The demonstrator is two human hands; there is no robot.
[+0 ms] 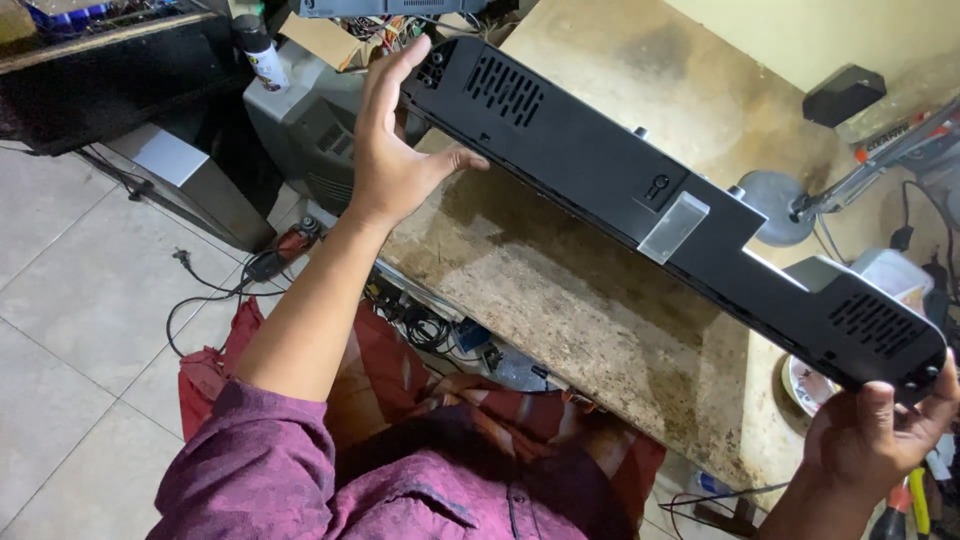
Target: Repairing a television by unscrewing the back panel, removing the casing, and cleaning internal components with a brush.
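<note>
Held a long black cover (640, 190) up in the air, slanted, above the stained workbench (560, 290). Pressed the left hand (395, 150) flat and open against the far end, thumb tucked under, fingers not wrapped round. Cupped the right hand (875, 440) under the near end, fingertips curled up over the edge. Gripped only at the two tips, with nothing under the middle.

Could easily have slipped off that flat left palm and dropped onto the bench. Might then have cracked a thin plastic corner or bent the little grey tab (672, 227) near the middle. Could also have swung down on the right and knocked the grey lamp (775, 200) or the small dish (805, 385) just below. Looked crowded on that side too, with tools (910, 500) right beside the wrist. Seemed safer with a tighter squeeze on the left end. Could not tell how heavy.
</note>
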